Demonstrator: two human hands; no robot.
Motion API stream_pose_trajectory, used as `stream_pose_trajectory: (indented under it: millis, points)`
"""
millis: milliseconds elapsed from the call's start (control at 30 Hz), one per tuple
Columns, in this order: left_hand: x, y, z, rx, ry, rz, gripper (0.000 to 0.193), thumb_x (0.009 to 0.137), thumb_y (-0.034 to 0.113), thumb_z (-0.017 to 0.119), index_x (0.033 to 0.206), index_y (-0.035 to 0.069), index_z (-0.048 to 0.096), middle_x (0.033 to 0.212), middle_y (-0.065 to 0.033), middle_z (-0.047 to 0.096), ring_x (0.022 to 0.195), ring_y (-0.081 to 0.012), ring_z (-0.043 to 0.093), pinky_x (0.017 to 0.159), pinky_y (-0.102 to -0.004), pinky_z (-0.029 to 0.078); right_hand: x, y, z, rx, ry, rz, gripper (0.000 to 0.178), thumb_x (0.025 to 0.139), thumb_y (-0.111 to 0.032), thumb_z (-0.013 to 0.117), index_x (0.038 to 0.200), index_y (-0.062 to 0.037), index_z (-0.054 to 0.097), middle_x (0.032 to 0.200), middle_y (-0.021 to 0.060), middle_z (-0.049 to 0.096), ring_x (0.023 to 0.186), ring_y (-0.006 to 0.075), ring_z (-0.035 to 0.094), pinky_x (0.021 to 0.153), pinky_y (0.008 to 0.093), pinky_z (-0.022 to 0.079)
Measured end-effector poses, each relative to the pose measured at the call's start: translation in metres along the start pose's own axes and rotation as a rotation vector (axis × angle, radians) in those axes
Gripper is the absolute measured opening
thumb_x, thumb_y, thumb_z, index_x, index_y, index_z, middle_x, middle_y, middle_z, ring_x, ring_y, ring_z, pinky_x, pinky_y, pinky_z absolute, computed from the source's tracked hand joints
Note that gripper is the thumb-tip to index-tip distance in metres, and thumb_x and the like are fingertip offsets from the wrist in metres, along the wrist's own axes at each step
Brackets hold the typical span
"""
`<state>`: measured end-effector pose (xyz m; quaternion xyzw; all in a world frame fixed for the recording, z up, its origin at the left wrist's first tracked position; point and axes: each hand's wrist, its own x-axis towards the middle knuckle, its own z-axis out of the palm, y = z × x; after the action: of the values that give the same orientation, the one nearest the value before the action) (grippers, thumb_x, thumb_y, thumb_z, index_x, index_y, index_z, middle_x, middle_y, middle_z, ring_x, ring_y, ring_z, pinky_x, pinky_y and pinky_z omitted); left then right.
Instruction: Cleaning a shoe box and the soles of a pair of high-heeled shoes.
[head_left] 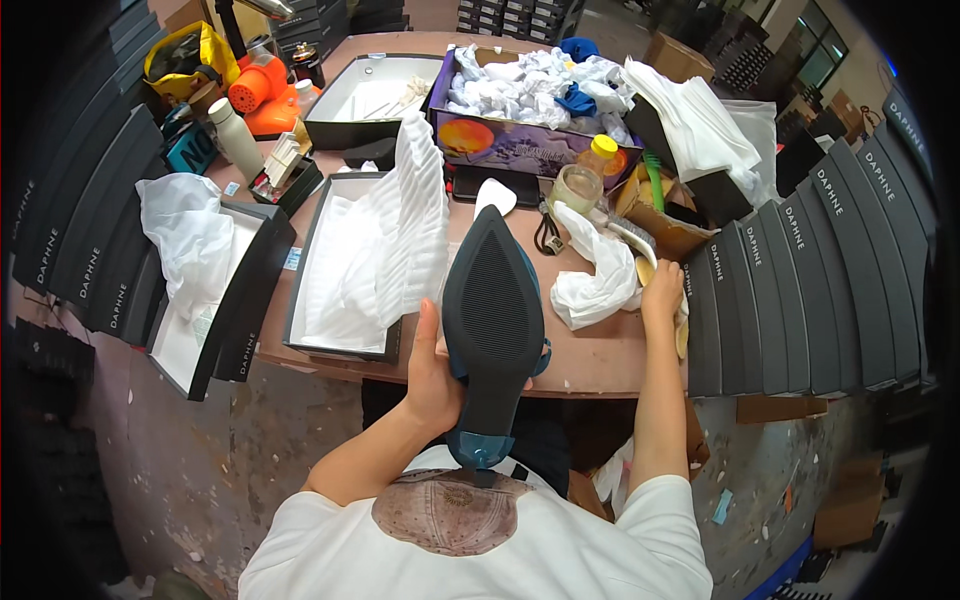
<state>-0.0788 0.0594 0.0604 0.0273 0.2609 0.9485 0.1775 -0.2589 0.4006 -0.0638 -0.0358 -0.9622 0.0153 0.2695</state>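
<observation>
A dark teal pointed-toe heeled shoe (493, 310) is held upright, toe up, with its black ribbed sole facing me. My left hand (432, 385) is closed around its side, thumb raised along the edge and the other fingers mostly behind the shoe. Out at the table's right side, my right hand (662, 293) has its fingers curled on a pale yellow cloth-like piece (682, 338). Beside that hand lies a crumpled white cloth (595, 290). Left of the shoe, an open shoe box (294, 318) contains white pleated wrapping, part of which stands up.
Grey shoe boxes (770, 300) are stacked along the right, and more (85, 230) on the left. A purple carton (530, 145) of crumpled paper stands at the back. Nearby are a yellow-capped jar (578, 186), a white bottle (234, 138) and another open box (225, 335).
</observation>
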Motion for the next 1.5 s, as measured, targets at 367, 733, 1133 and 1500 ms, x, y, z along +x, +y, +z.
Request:
stream_pose_trajectory:
  millis: [367, 733, 1133, 1500]
  points:
    - [0.022, -0.024, 0.018, -0.004, 0.031, -0.026, 0.092, 0.082, 0.076, 0.02, 0.123, -0.002, 0.047, 0.105, -0.0188, 0.06, 0.076, -0.0326, 0.064, 0.065, -0.0391, 0.053, -0.014, -0.005, -0.127, 0.116, -0.067, 0.26, 0.032, 0.088, -0.034, 0.055, 0.109, -0.0111, 0.054, 0.096, 0.016, 0.059, 0.084, 0.0397, 0.06, 0.07, 0.0464, 0.047]
    - [0.027, -0.085, 0.029, 0.056, -0.228, -0.139, 0.088, 0.08, 0.077, 0.024, 0.125, 0.005, 0.044, 0.115, -0.0164, 0.055, 0.087, -0.0312, 0.062, 0.074, -0.0399, 0.051, -0.106, -0.047, -0.269, 0.86, -0.043, -0.054, 0.038, 0.085, -0.012, 0.06, 0.122, -0.0049, 0.057, 0.098, 0.0123, 0.066, 0.082, 0.0233, 0.064, 0.076, 0.0284, 0.047]
    - [0.029, -0.212, 0.006, 0.351, -0.048, -0.43, 0.068, 0.087, 0.058, 0.038, 0.123, 0.002, 0.045, 0.116, -0.0113, 0.056, 0.106, -0.0238, 0.055, 0.095, -0.0369, 0.041, -0.234, -0.015, -0.281, 0.227, -0.237, 0.352, 0.035, 0.086, -0.02, 0.06, 0.119, -0.0103, 0.059, 0.068, 0.0132, 0.056, 0.054, 0.0262, 0.057, 0.05, 0.037, 0.046]
    - [0.047, -0.197, 0.013, 0.296, -0.077, -0.398, 0.069, 0.086, 0.062, 0.035, 0.12, 0.004, 0.05, 0.111, -0.012, 0.058, 0.098, -0.0245, 0.058, 0.087, -0.0391, 0.046, -0.249, 0.011, -0.248, 0.269, -0.219, 0.67, 0.031, 0.085, -0.015, 0.061, 0.115, -0.0097, 0.063, 0.08, 0.0157, 0.064, 0.069, 0.0331, 0.062, 0.058, 0.0369, 0.047]
